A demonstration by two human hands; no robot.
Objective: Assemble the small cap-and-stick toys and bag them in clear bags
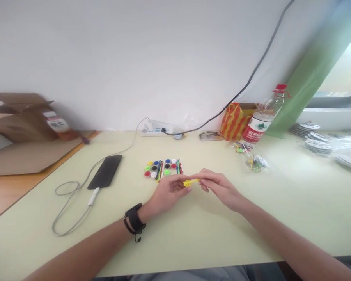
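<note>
My left hand [169,194] pinches a small round yellow plastic piece [187,183] between thumb and forefinger. In the fingertips of my right hand [219,187] is a thin yellow plastic stick [195,180], its left end meeting the round piece. Whether the two are joined I cannot tell. Just beyond my hands lie two groups of small coloured discs [154,168], in yellow, blue, green, black, red and white. Coloured sticks [179,167] lie beside the discs. My left fingers partly cover the near end of these groups.
A black phone [105,171] with a charging cable lies at left, near an open cardboard box [20,125] and a drink bottle [58,125]. Along the wall are a power strip [155,128], glasses [209,135], a striped bag [234,121] and a large water bottle [259,121]. Bagged parts [256,162] lie right.
</note>
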